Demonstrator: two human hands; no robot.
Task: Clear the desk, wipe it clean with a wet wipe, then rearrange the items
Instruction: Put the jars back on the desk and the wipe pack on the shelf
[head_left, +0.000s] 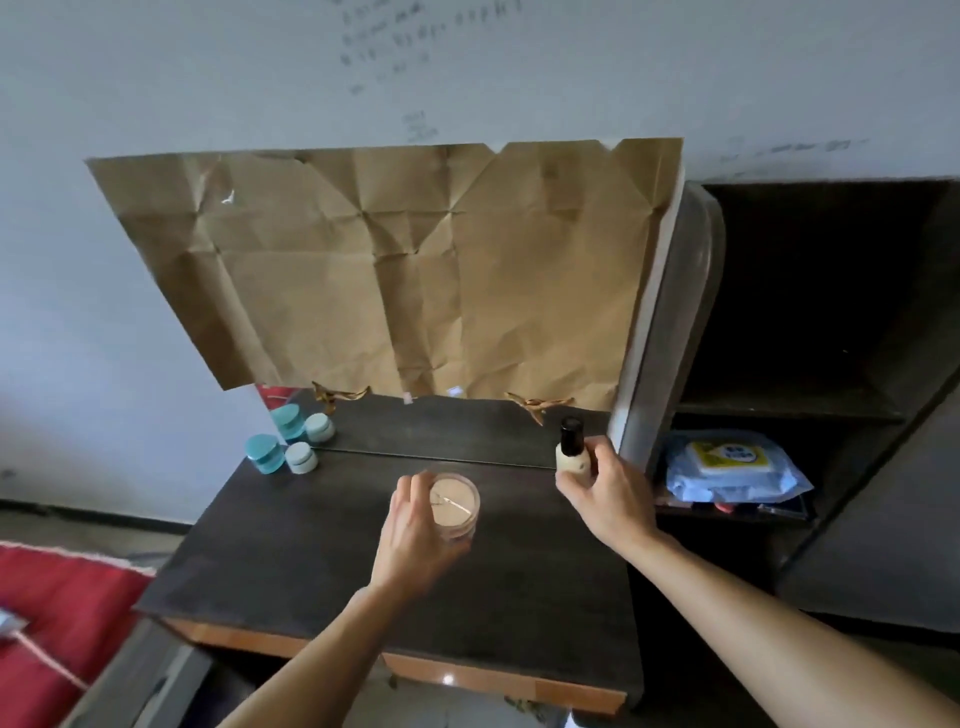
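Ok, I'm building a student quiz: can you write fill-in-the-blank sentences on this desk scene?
1. The left hand grips the pink jar; the right hand holds a cream bottle with a ____ cap.
2. The wet wipes pack lies on a ____ right of the desk.
3. At the desk's back left corner stand ____ small jars.
Missing: black, shelf, two.

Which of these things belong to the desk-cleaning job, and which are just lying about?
Job:
- desk
- pink jar, held by left hand
- bottle, held by right hand
- teal jar and pale jar at the desk's back left
- wipes pack on the shelf

Lying about:
- brown paper over the mirror
- red cloth
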